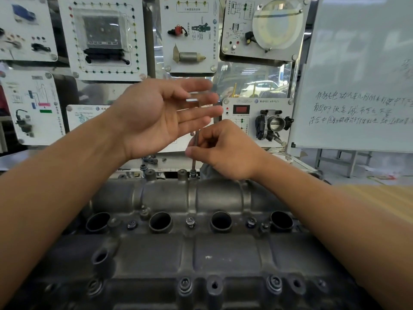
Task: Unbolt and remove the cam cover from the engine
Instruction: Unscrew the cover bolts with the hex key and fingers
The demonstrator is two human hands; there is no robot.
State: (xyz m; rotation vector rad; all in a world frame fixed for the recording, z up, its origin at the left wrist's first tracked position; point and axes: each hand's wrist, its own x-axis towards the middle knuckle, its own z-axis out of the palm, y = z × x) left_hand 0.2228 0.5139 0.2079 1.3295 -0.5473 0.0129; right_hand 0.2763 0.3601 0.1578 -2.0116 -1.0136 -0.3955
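Note:
The grey cast cam cover (201, 249) fills the lower half of the view, with round plug wells across its middle and bolts along its rows. My right hand (225, 151) pinches a thin metal tool shaft (194, 153) that stands upright on a bolt (193, 174) at the cover's far edge. My left hand (156, 117) hovers above and to the left of it, palm up and fingers straight, blurred at the tips, with the tool's upper end against its fingers. Bolts sit in the middle row (190, 221) and the near row (185, 284).
Several loose bolts (150, 159) lie on the bench behind the engine. Training display boards (107, 39) hang on the wall beyond, one with a throttle body (273, 124). A whiteboard (362, 86) stands at the right. A wooden surface (384, 198) shows at the right edge.

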